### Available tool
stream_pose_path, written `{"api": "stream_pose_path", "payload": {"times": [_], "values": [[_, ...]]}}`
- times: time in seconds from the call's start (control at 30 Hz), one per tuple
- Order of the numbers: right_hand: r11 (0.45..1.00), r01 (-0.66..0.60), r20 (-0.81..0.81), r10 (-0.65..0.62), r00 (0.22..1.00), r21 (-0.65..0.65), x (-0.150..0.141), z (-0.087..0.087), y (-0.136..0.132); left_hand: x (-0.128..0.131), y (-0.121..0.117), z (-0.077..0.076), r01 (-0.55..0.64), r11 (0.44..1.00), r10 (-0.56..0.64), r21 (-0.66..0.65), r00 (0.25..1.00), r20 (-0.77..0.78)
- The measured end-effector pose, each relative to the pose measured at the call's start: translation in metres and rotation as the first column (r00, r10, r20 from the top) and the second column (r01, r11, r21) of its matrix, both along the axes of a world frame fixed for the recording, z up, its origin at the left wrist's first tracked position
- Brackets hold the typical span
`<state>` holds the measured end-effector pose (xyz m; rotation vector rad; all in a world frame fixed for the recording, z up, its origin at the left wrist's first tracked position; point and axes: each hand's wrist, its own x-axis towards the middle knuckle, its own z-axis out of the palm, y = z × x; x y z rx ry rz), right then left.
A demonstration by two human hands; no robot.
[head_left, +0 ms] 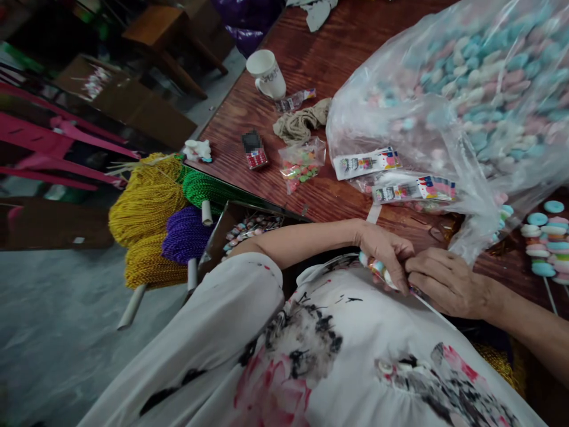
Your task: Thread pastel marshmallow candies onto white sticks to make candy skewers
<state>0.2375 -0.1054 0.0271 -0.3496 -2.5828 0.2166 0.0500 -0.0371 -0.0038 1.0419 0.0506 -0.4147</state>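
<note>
Close to my body, at the table's front edge, my left hand [386,252] is wrapped round a marshmallow skewer [379,270] with pastel and striped pieces. Its white stick [433,308] runs down to the right across my shirt. My right hand [447,281] is closed at the skewer's lower end, its fingertips pinched together against my left hand; exactly what they pinch is hidden. Just beyond the hands lie small printed packets [413,190] and, on a clear bag, another stack of packets [367,163].
A big clear bag of pastel marshmallows [489,89] fills the right of the table [231,148]. Finished marshmallow skewers [551,243] lie at far right. A white mug [269,74], phone [255,149], candy bag [302,163], open box [253,231] and cord bundles [149,201] are at left.
</note>
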Motion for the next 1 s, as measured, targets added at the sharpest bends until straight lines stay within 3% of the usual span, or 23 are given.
{"api": "stream_pose_path", "payload": {"times": [0.13, 0.2, 0.23, 0.3, 0.33, 0.37, 0.4, 0.47, 0.5, 0.57, 0.63, 0.7, 0.77, 0.8, 0.83, 0.9, 0.93, 0.97, 1.0], "values": [[0.999, 0.037, 0.079, -0.037, 0.996, 0.002, 0.0, -0.002, -0.003, -0.017, 0.029, 0.01, 0.078, 0.965, -0.075, 0.251, 0.997, -0.021], [0.995, 0.101, 0.115, -0.101, 0.988, 0.005, -0.001, -0.006, -0.001, -0.027, 0.046, 0.03, 0.033, 0.872, -0.019, 0.488, 0.999, -0.033], [0.988, 0.154, 0.125, -0.153, 0.98, 0.0, -0.002, -0.008, 0.001, -0.031, 0.05, 0.043, -0.061, 0.783, 0.068, 0.62, 0.998, 0.012], [0.956, 0.286, 0.09, -0.279, 0.956, -0.073, -0.004, -0.012, 0.01, -0.032, 0.047, 0.07, -0.331, 0.487, 0.233, 0.808, 0.941, 0.246], [0.927, 0.339, 0.051, -0.335, 0.941, -0.163, -0.005, -0.013, 0.016, -0.029, 0.04, 0.08, -0.442, 0.343, 0.233, 0.828, 0.895, 0.381], [0.881, 0.381, 0.005, -0.395, 0.919, -0.282, -0.006, -0.012, 0.022, -0.025, 0.029, 0.085, -0.52, 0.244, 0.186, 0.819, 0.854, 0.487], [0.813, 0.408, -0.043, -0.465, 0.884, -0.417, -0.006, -0.01, 0.028, -0.021, 0.018, 0.085, -0.557, 0.212, 0.091, 0.803, 0.829, 0.552], [0.634, 0.391, -0.11, -0.603, 0.79, -0.667, -0.008, -0.002, 0.037, -0.011, 0.001, 0.068, -0.532, 0.245, -0.08, 0.811, 0.822, 0.563], [0.549, 0.357, -0.128, -0.659, 0.741, -0.756, -0.01, 0.003, 0.039, -0.008, -0.002, 0.054, -0.517, 0.248, -0.043, 0.819, 0.839, 0.542], [0.442, 0.272, -0.157, -0.72, 0.676, -0.855, -0.013, 0.009, 0.039, -0.004, 0.004, 0.027, -0.546, 0.221, 0.213, 0.808, 0.836, 0.507], [0.41, 0.198, -0.176, -0.712, 0.68, -0.89, -0.018, 0.008, 0.036, -0.005, 0.018, 0.011, -0.703, 0.178, 0.511, 0.688, 0.664, 0.546], [0.414, 0.18, -0.193, -0.71, 0.677, -0.892, -0.021, 0.002, 0.034, -0.008, 0.028, 0.009, -0.838, 0.101, 0.667, 0.536, 0.457, 0.589], [0.456, 0.234, -0.223, -0.743, 0.632, -0.859, -0.024, -0.006, 0.034, -0.011, 0.028, 0.012, -0.903, 0.062, 0.74, 0.425, 0.327, 0.587], [0.495, 0.287, -0.249, -0.76, 0.6, -0.82, -0.026, -0.009, 0.034, -0.011, 0.023, 0.014, -0.914, 0.098, 0.771, 0.394, 0.32, 0.55], [0.544, 0.348, -0.286, -0.768, 0.573, -0.764, -0.027, -0.013, 0.033, -0.012, 0.018, 0.014, -0.912, 0.177, 0.795, 0.371, 0.354, 0.492], [0.638, 0.448, -0.378, -0.751, 0.542, -0.626, -0.03, -0.019, 0.032, -0.013, 0.004, 0.011, -0.858, 0.399, 0.78, 0.323, 0.503, 0.373], [0.667, 0.477, -0.416, -0.737, 0.532, -0.571, -0.031, -0.021, 0.031, -0.015, -0.002, 0.009, -0.823, 0.469, 0.751, 0.32, 0.562, 0.345], [0.676, 0.495, -0.441, -0.734, 0.516, -0.546, -0.032, -0.024, 0.03, -0.016, -0.007, 0.006, -0.803, 0.481, 0.73, 0.352, 0.589, 0.347], [0.663, 0.5, -0.446, -0.747, 0.494, -0.557, -0.034, -0.027, 0.03, -0.018, -0.011, 0.004, -0.799, 0.429, 0.718, 0.421, 0.585, 0.378]]}}
